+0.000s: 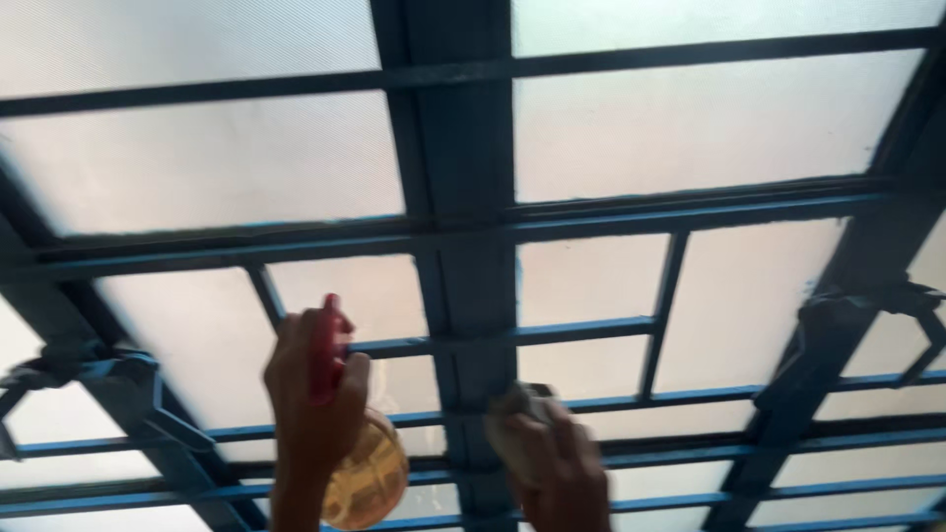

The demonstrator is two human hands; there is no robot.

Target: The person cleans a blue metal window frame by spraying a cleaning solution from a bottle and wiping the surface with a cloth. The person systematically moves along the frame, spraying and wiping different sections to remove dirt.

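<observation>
My left hand (310,404) is raised toward a blue-framed window and grips a spray bottle (367,478) with a red trigger head (328,345) and a rounded yellowish body. My right hand (557,463) is lifted beside it, closed on a crumpled pale cloth (514,414) that presses near the central blue upright (463,246) of the window frame. Both hands look blurred from movement. Frosted glass panes (690,128) fill the frame and glow white.
Blue metal bars (552,335) cross the lower panes in a grid. Blue latch handles sit on the frame at the left (89,369) and at the right (867,300). Nothing beyond the frosted glass can be made out.
</observation>
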